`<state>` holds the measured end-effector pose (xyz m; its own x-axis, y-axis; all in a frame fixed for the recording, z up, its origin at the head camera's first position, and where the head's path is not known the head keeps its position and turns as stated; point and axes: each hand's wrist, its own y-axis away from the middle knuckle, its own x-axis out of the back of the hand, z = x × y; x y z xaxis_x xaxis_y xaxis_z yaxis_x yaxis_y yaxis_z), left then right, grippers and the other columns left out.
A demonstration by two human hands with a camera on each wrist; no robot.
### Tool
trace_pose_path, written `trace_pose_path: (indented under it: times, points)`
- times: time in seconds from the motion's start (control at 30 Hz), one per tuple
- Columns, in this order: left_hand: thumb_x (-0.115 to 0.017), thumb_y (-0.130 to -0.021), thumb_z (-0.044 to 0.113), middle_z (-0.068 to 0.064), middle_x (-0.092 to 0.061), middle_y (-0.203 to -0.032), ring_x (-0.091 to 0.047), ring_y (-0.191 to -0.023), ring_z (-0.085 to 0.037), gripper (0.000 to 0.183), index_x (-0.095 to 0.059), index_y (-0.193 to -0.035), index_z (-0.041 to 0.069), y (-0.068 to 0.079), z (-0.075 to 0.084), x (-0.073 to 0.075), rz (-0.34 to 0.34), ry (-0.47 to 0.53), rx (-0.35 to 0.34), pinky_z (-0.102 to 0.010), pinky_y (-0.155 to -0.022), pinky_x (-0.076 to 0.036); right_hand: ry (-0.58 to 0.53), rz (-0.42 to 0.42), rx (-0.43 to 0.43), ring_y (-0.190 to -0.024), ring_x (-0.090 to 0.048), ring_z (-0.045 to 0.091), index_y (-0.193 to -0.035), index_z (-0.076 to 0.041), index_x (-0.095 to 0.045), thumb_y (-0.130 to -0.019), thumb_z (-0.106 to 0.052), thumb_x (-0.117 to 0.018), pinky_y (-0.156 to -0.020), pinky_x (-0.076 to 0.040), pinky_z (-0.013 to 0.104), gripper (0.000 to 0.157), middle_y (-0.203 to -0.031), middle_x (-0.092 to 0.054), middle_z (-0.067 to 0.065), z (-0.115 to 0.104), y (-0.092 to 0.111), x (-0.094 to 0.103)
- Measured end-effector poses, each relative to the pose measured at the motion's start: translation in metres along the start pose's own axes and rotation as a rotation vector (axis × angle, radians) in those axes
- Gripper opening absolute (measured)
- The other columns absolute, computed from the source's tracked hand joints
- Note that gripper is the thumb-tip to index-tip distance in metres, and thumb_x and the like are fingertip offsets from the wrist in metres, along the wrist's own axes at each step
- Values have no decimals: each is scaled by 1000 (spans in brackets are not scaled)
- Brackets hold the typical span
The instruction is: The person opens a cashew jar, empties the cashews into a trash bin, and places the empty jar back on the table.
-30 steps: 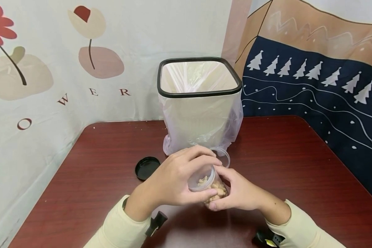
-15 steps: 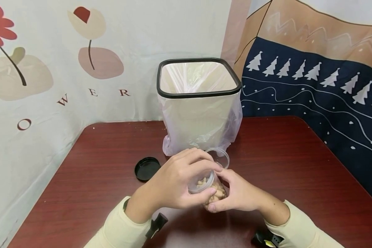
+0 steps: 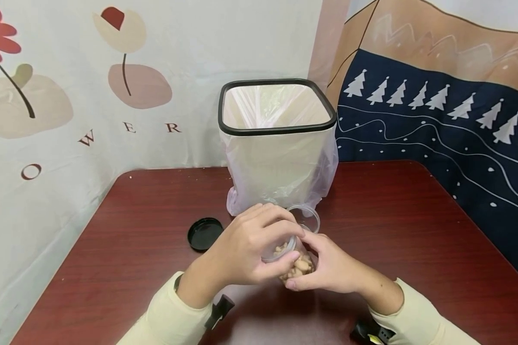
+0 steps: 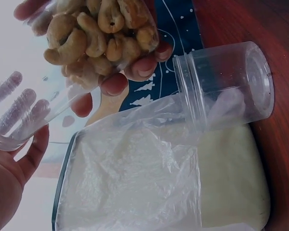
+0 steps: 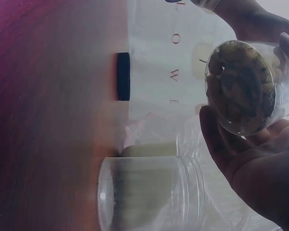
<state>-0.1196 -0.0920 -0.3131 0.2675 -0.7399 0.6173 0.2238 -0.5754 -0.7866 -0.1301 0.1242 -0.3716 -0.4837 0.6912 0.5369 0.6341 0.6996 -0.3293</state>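
Both hands hold one clear plastic jar [image 4: 53, 108] in front of the bin, tipped on its side with its uncapped mouth facing left. Cashews [image 4: 91, 36] fill its bottom end. My left hand [image 3: 250, 249] grips it around the mouth end, thumb in front and fingers over the top. Around the bottom end curl the fingers and thumb of my right hand [image 3: 336, 263]. The right wrist view shows the jar's round base, with cashews against it. Just behind the hands stands a second clear jar [image 4: 226, 86], uncapped and without cashews, partly hidden in the head view.
A bin [image 3: 276, 163] with a black rim and a pale purple liner bag stands at the back of the dark red table [image 3: 155, 215]. Left of the hands lies a black screw lid [image 3: 205, 235]. Printed cloths hang behind the table.
The cashew jar has tilted slightly more, so its mouth shows narrower in the head view. Both hands have shifted slightly with it; the bin, lid and second jar stay put.
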Motion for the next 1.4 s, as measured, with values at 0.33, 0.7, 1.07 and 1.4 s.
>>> trace_pose_path:
  times: [0.33, 0.7, 1.07, 1.4]
  points:
    - [-62, -88, 23, 1, -66, -99, -62, -88, -12, 16, -70, -99, 14, 1, -1, -2, 16, -18, 15, -25, -76, -48, 19, 56, 3, -79, -62, 4, -125, -16, -57, -73, -23, -88, -70, -53, 24, 60, -93, -67, -8, -1, -1, -5]
    - [-58, -89, 20, 1, -65, -95, -57, -79, -12, 14, -70, -95, 14, 1, -2, -4, 56, -15, 13, -24, -72, -45, 120, 151, 22, -75, -60, 2, -126, -21, -57, -72, -27, -89, -65, -51, 22, 63, -87, -64, -12, -3, -2, -12]
    - [-56, -86, 13, 1, -64, -92, -57, -80, -13, 14, -69, -89, 13, -1, 0, -9, 123, 24, 27, -26, -73, -44, 182, 265, 59, -94, -63, 7, -133, -19, -57, -71, -32, -90, -82, -52, 22, 72, -110, -68, -3, -5, -3, -20]
    - [-57, -84, 11, 1, -64, -92, -59, -86, -13, 12, -69, -87, 13, 0, 1, -13, 139, 38, 80, -27, -76, -45, 223, 338, 79, -92, -63, 7, -127, -18, -61, -68, -32, -91, -79, -51, 19, 68, -107, -69, -1, -2, -2, -25]
